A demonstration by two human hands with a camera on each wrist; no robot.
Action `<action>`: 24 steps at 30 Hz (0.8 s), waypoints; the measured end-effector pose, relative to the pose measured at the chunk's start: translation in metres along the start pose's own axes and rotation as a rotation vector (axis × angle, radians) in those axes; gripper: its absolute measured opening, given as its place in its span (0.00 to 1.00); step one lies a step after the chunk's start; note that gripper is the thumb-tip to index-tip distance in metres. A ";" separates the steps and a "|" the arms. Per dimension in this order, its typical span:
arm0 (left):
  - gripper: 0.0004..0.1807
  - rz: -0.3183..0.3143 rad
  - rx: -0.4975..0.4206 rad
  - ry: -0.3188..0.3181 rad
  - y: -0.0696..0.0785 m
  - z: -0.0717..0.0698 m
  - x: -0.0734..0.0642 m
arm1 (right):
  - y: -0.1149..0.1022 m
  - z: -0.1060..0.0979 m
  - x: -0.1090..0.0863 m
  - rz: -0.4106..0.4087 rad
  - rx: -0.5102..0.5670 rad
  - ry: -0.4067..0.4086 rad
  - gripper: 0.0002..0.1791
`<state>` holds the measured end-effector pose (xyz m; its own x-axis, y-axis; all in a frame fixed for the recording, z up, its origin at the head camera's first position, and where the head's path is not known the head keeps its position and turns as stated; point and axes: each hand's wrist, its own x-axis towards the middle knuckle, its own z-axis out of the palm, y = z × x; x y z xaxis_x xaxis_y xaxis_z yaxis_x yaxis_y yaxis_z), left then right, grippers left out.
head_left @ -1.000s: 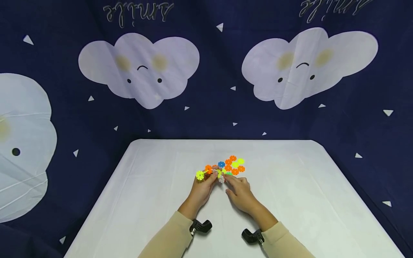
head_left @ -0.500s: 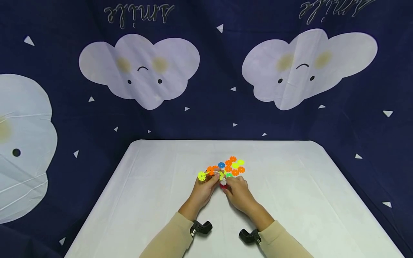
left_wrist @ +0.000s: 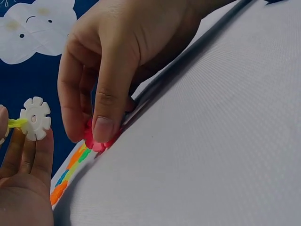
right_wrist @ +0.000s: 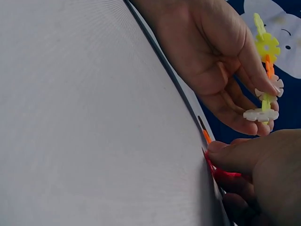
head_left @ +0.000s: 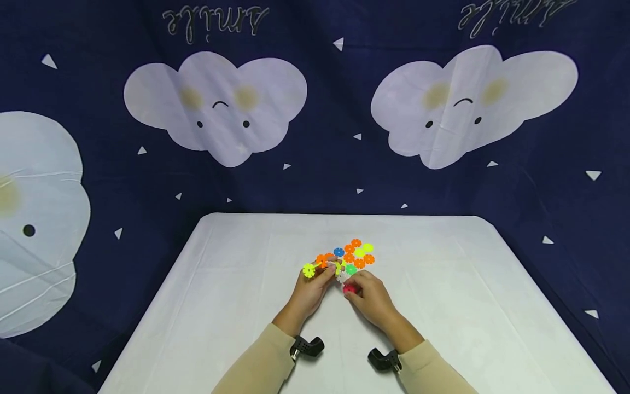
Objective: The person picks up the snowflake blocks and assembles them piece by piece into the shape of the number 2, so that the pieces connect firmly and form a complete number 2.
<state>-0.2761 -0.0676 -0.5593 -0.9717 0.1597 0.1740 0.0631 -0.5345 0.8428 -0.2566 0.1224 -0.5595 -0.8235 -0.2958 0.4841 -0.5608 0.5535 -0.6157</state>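
Observation:
My left hand [head_left: 311, 290] pinches a chain of interlocked snowflake discs. A yellow disc [head_left: 308, 270] ends the chain at the left, followed by orange, white and yellow ones. At its right end sits a white disc [left_wrist: 41, 123], also visible past the left fingertips in the right wrist view. Just right of it, my right hand [head_left: 372, 298] pinches a red snowflake disc [head_left: 349, 289] between thumb and fingers. The left wrist view shows this red disc [left_wrist: 96, 145] apart from the white one, low by the tabletop. Fingers cover part of the chain and of the red disc.
Beyond the hands, several loose discs lie on the white table [head_left: 246, 241]: orange [head_left: 360, 264], yellow [head_left: 368, 248], a blue one [head_left: 338, 251] and a green one [head_left: 351, 269]. A dark blue cloth [head_left: 325, 186] with clouds hangs behind the table.
The right hand moved in to the chain's white end, where the red disc came into sight. Since then it has drawn slightly right with the red disc. The left hand has barely moved.

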 end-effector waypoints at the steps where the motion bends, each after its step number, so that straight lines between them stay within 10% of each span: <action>1: 0.21 -0.001 0.002 0.002 0.000 0.000 0.000 | 0.000 0.000 -0.001 -0.014 0.013 0.014 0.13; 14: 0.23 0.000 -0.012 0.084 0.001 -0.001 0.000 | 0.004 0.001 -0.002 -0.061 0.256 0.186 0.19; 24: 0.21 0.045 0.004 0.109 0.005 -0.001 0.000 | -0.002 -0.001 -0.002 0.168 0.653 0.212 0.17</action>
<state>-0.2759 -0.0710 -0.5559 -0.9868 0.0442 0.1556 0.1081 -0.5354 0.8376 -0.2538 0.1226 -0.5580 -0.9061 -0.0528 0.4198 -0.4192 -0.0215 -0.9076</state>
